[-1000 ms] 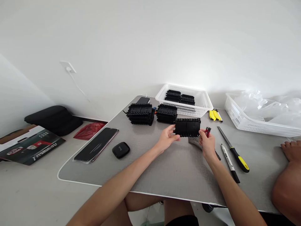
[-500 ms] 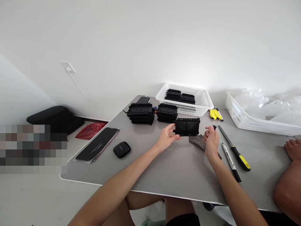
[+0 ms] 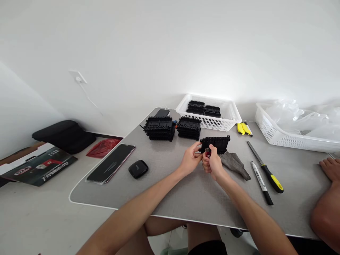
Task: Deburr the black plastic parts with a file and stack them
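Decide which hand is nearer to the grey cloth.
Right. The right hand is just left of the grey cloth; the left hand is farther left, at the left end of the black panel.

From the held panel (image 3: 220, 144), on the surface (image 3: 180, 198), the basket (image 3: 220, 124) stands at 12 o'clock, 2 panel stacks (image 3: 188, 128) at 10, the flat device (image 3: 111, 163) at 9, the cloth (image 3: 236, 163), marker (image 3: 261, 181) and file (image 3: 264, 169) at 4.
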{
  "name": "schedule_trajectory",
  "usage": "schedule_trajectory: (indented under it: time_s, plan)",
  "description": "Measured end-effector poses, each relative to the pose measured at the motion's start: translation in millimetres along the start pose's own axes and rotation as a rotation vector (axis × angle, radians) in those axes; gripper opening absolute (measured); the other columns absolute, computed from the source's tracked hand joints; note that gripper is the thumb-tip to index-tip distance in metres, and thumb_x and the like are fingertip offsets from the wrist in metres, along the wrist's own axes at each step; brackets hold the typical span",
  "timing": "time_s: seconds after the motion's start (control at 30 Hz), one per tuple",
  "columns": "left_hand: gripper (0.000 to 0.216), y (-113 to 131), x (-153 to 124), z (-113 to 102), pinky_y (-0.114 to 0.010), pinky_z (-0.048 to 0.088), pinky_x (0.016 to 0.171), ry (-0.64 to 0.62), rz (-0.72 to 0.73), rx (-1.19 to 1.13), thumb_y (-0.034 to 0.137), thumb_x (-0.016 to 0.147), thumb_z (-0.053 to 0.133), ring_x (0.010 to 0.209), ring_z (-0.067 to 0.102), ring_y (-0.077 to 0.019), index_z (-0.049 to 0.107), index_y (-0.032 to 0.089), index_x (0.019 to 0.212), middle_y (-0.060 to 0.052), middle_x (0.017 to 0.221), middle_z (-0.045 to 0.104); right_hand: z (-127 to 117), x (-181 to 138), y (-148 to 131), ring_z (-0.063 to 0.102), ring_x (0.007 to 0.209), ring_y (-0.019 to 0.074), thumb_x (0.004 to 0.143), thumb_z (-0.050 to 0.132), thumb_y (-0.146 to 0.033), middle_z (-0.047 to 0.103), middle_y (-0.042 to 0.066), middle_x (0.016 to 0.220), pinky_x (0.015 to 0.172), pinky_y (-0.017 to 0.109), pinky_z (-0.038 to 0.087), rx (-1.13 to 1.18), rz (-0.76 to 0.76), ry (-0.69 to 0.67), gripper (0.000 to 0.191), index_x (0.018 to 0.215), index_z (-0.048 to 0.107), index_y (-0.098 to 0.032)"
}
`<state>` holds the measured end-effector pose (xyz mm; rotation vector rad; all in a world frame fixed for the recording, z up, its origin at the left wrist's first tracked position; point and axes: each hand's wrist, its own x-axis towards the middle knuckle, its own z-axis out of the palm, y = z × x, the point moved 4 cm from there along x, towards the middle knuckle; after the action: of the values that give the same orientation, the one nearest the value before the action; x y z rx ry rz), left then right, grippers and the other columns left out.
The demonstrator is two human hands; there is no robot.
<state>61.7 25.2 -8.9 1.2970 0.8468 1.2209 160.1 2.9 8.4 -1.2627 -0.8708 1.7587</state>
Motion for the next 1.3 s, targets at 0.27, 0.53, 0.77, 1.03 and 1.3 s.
schedule_trajectory:
  time_s: [0.27, 0.53, 0.77, 1.03, 1.3]
  plan:
    - [0.052, -6, 0, -1, -0.021, 0.049, 0.056, 0.009, 0.016, 0.068, 0.025, 0.078, 0.069, 0.061, 0.066, -0.0114, 0.053, 0.019, 0.127, -0.013, 0.115, 0.067, 0, 2, -2, 0.006, 0.038, 0.0055, 0.09, 0.025, -0.05, 0.016, -0.008, 0.043, 0.035, 0.02, 0.005, -0.006, 0.014, 0.011, 0.046, 0.053, 0.022, -0.023]
    - [0.049, -5, -2, 0, -0.025, 0.053, 0.064, 0.008, 0.042, 0.114, 0.027, 0.08, 0.066, 0.073, 0.07, -0.0162, 0.054, 0.02, 0.127, -0.013, 0.119, 0.067, 1, 1, -4, 0.006, 0.038, 0.0052, 0.09, 0.024, -0.047, 0.015, -0.009, 0.044, 0.035, 0.018, 0.005, 0.019, 0.013, 0.002, 0.044, 0.053, 0.021, -0.023]
    - [0.051, -3, -3, 0, -0.026, 0.054, 0.062, 0.016, 0.053, 0.155, 0.027, 0.079, 0.067, 0.072, 0.069, -0.0169, 0.055, 0.02, 0.128, -0.014, 0.118, 0.067, -1, 2, -5, 0.006, 0.038, 0.0053, 0.089, 0.026, -0.044, 0.016, -0.009, 0.044, 0.034, 0.018, 0.006, 0.034, 0.003, -0.009, 0.041, 0.054, 0.022, -0.023]
    - [0.047, 3, -2, 1, -0.029, 0.055, 0.068, 0.011, 0.041, 0.128, 0.027, 0.08, 0.066, 0.074, 0.071, -0.018, 0.055, 0.019, 0.125, -0.014, 0.123, 0.064, -9, 4, -8, 0.005, 0.037, 0.0055, 0.088, 0.026, -0.044, 0.017, -0.009, 0.043, 0.034, 0.018, 0.006, 0.104, 0.015, 0.004, 0.04, 0.055, 0.024, -0.023]
    - [0.05, 1, -1, -2, -0.039, 0.056, 0.087, 0.045, 0.027, 0.093, 0.03, 0.079, 0.07, 0.08, 0.072, -0.0191, 0.054, 0.018, 0.124, -0.012, 0.121, 0.064, -29, 8, -15, 0.005, 0.036, 0.0061, 0.088, 0.025, -0.046, 0.016, -0.009, 0.042, 0.034, 0.018, 0.007, 0.143, 0.0, 0.058, 0.04, 0.055, 0.022, -0.024]
